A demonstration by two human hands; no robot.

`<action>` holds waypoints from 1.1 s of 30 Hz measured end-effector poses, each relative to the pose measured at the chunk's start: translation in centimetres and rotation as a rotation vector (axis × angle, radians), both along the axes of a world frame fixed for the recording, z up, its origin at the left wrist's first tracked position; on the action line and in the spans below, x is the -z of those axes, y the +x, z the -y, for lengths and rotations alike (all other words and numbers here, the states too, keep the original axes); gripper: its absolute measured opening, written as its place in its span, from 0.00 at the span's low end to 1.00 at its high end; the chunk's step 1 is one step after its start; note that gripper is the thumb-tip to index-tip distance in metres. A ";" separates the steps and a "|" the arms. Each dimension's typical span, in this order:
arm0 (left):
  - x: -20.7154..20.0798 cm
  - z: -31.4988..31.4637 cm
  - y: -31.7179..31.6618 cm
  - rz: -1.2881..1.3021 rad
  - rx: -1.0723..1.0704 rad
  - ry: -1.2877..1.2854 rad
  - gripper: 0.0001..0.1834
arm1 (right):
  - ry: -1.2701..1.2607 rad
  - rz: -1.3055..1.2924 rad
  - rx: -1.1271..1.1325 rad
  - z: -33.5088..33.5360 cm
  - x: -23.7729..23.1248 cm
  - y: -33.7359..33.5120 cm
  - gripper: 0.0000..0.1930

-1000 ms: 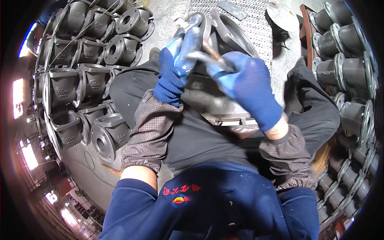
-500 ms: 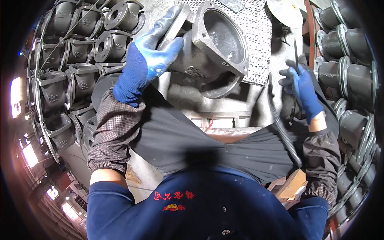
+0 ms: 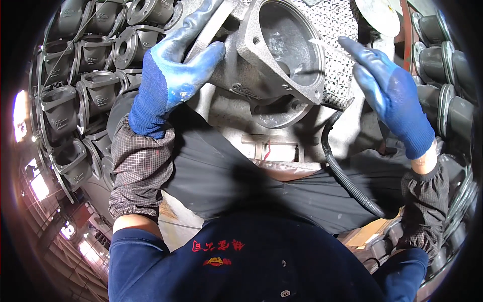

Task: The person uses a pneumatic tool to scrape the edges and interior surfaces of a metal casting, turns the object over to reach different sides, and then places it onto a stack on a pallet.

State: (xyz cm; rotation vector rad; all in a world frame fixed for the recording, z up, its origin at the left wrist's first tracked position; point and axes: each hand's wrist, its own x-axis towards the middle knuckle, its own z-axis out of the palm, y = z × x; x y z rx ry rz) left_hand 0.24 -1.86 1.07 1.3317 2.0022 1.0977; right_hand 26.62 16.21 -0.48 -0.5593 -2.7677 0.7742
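The casting (image 3: pixel 259 65) lies between the left hand (image 3: pixel 176 65) and the right hand (image 3: pixel 390 93), other castings (image 3: pixel 58 113) stacked farther left and right

A gap over the textured mat (image 3: pixel 338 29) separates the right hand (image 3: pixel 390 88) from the flanged valve casting (image 3: pixel 251 70), whose wide mouth is enterable from above; the left hand (image 3: pixel 173 70) blocks its left side, a corrugated hose (image 3: pixel 348 179) the lower right, stacked castings (image 3: pixel 64 111) the far left

Lettering (image 3: pixel 245 91) on casting (image 3: pixel 261 70) and shirt (image 3: pixel 241 279)
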 end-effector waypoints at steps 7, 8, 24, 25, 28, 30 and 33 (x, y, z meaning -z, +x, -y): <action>0.4 -0.4 -0.4 -0.118 0.102 0.092 0.26 | 0.527 0.086 -0.198 -0.1 0.1 -3.8 0.14; 0.3 -0.4 -0.2 -0.062 0.073 0.064 0.25 | 0.534 0.238 -0.213 -0.3 0.0 -4.0 0.18; -1.0 -1.0 1.5 0.092 0.052 -0.020 0.28 | 0.558 0.286 -0.246 -0.2 0.2 -6.4 0.15; -0.9 -0.9 1.5 0.127 0.058 -0.006 0.28 | 0.516 0.443 -0.232 0.0 0.1 -6.8 0.15; -0.9 -0.8 1.5 0.122 0.047 -0.006 0.28 | 0.514 0.488 -0.222 0.6 -0.2 -8.1 0.10; -1.1 -1.0 1.7 0.111 0.065 -0.002 0.29 | 0.333 0.784 -0.181 0.5 -1.9 -9.0 0.08; -1.0 -1.2 1.5 0.069 0.116 0.012 0.29 | 0.463 0.482 -0.144 0.3 0.5 -7.7 0.08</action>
